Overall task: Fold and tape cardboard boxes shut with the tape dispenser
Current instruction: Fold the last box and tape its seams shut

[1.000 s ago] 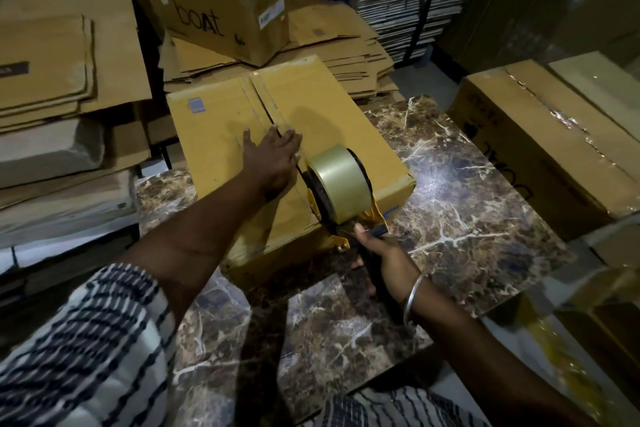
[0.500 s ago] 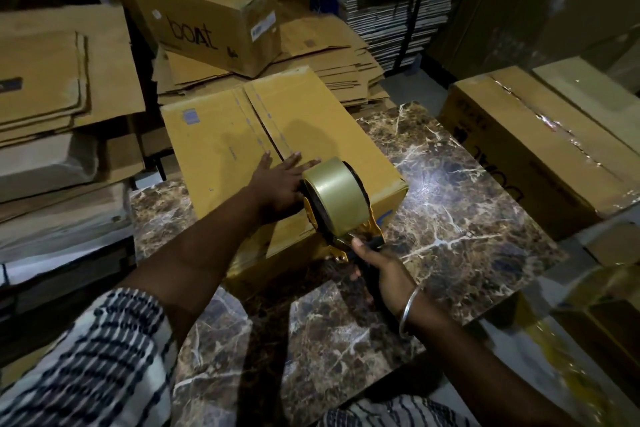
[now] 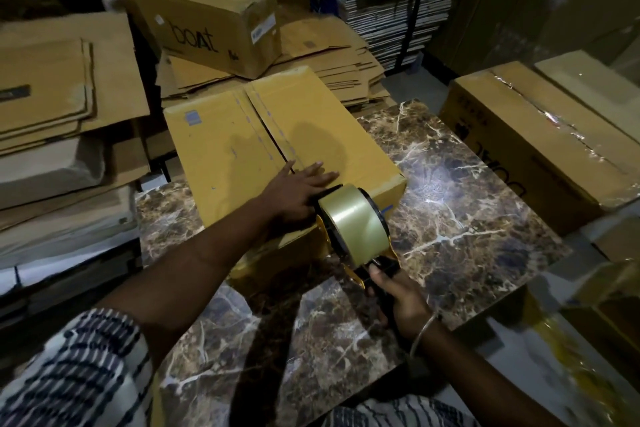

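Box: we see the yellow-brown cardboard box (image 3: 277, 135) at frame centre on the marbled tabletop (image 3: 467, 218).
Left hand (image 3: 298, 191): flat, fingers straight, pinning flaps shut.
Right hand (image 3: 403, 302): grips the yellow tape dispenser (image 3: 353, 225) at the near edge, ready to tape.

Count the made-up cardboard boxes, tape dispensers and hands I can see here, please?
Made-up boxes: 3, the box being taped, the "boat" box, the taped box on the right
Tape dispensers: 1
Hands: 2, left hand, right hand
Total: 6
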Available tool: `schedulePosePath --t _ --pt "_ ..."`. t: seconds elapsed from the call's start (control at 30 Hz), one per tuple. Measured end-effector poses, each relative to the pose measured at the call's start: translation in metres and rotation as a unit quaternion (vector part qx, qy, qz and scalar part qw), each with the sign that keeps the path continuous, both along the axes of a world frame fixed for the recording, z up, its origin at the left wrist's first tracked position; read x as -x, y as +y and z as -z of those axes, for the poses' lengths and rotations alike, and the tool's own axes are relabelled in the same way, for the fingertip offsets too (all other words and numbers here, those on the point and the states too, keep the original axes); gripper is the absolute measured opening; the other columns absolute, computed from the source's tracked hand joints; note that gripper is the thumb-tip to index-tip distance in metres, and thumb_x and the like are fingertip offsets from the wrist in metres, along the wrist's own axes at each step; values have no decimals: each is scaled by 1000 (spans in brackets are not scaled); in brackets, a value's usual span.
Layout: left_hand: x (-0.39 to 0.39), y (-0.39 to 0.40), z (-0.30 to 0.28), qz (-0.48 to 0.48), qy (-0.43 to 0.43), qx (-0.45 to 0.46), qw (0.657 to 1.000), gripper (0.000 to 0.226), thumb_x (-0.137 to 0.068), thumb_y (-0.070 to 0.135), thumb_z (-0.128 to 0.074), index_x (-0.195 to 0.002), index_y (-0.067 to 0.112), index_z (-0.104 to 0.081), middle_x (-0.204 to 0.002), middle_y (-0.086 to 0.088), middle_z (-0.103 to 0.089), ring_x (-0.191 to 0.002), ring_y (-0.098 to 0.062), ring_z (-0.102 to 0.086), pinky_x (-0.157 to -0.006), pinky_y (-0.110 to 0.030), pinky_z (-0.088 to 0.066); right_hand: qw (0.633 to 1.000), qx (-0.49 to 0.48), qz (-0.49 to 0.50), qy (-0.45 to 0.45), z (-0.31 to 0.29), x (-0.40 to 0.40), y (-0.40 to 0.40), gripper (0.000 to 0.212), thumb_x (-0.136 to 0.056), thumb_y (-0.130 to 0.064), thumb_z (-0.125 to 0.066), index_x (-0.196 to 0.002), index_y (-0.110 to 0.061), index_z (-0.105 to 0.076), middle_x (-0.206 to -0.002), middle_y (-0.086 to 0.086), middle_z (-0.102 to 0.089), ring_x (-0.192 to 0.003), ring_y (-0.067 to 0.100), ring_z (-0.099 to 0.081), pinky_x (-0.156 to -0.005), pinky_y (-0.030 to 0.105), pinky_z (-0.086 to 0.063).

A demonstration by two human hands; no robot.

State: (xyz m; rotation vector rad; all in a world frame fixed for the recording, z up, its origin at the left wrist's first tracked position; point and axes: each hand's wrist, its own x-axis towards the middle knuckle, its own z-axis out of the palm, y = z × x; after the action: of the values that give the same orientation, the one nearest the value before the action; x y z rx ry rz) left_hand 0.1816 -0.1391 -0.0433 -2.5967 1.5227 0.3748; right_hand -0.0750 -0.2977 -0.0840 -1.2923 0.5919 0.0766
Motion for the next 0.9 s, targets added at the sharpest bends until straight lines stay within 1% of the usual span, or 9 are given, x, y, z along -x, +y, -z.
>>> schedulePosePath --t 0.07,0.17,0.3,0.4,0.5,0.6,0.73,0.83,0.9 --pt "0 -3 -5 -21 -6 -11 1000 64 -102 49 -42 -146 46 4 -158 23 14 -154 -19 8 -117 -63 5 1000 -7 3 1 0 -6 -1 66 -56 -65 -89 -75 -5 -68 -78 40 -50 -64 56 -49 -66 51 -37" --pt "-2 -9 -14 -59 -6 -23 998 68 -100 40 -46 -157 40 -8 -165 16 5 -154 -18 7 -117 -65 4 998 -43 -4 -33 -5 -21 -7 62 -52 -64 -90 -83 -13 -72 -82 24 -53 -63 34 -50 -61 43 -38" --pt "-9 -12 -19 -120 1 -20 993 75 -102 43 -42 -154 41 11 -167 9 2 -154 -17 6 -118 -66 0 997 -8 -29 -71 -10 -37 -18 100 -56 -71 -83 -86 19 -54 -69 26 -47 -36 24 -38 -39 25 -31" --pt "-15 -11 -17 -100 9 -24 995 57 -94 70 -14 -139 55 18 -163 22 8 -154 -19 11 -113 -73 2 996 -4 -43 -84 -7 -38 -24 100 -56 -73 -83 -90 17 -53 -65 22 -47 -36 22 -36 -38 24 -30" --pt "-12 -9 -12 -96 19 2 995 75 -64 89 21 -136 69 14 -162 24 9 -151 -17 15 -108 -77 8 995 -27 -38 -88 -1 -30 -24 87 -48 -72 -87 -95 -3 -62 -64 13 -54 -40 14 -47 -38 22 -36" --pt "-10 -9 -9 -113 19 19 993 65 -80 84 9 -143 70 2 -163 24 7 -153 -21 12 -107 -77 11 992 -57 -37 -102 7 -16 -25 90 -44 -66 -92 -107 -6 -67 -76 4 -70 -58 9 -65 -52 18 -49" --pt "-7 -11 -10 -125 26 18 992 59 -85 82 -3 -143 70 0 -163 24 6 -153 -21 10 -106 -77 13 989 -57 -56 -123 16 -7 -32 67 -60 -61 -88 -113 -20 -77 -112 7 -74 -106 24 -70 -94 37 -53" --pt "-6 -12 -10 -131 24 10 991 58 -86 81 -4 -143 71 1 -163 23 7 -154 -23 10 -105 -78 13 988 -77 -55 -119 18 -4 -34 58 -62 -60 -87 -113 -33 -76 -117 1 -74 -114 21 -67 -98 33 -50" --pt "-5 -13 -13 -135 19 1 991 59 -87 80 -6 -144 69 0 -164 23 7 -154 -23 10 -105 -78 12 987 -82 -61 -122 16 -4 -37 60 -65 -57 -87 -117 -30 -75 -122 5 -72 -119 25 -65 -102 39 -48"
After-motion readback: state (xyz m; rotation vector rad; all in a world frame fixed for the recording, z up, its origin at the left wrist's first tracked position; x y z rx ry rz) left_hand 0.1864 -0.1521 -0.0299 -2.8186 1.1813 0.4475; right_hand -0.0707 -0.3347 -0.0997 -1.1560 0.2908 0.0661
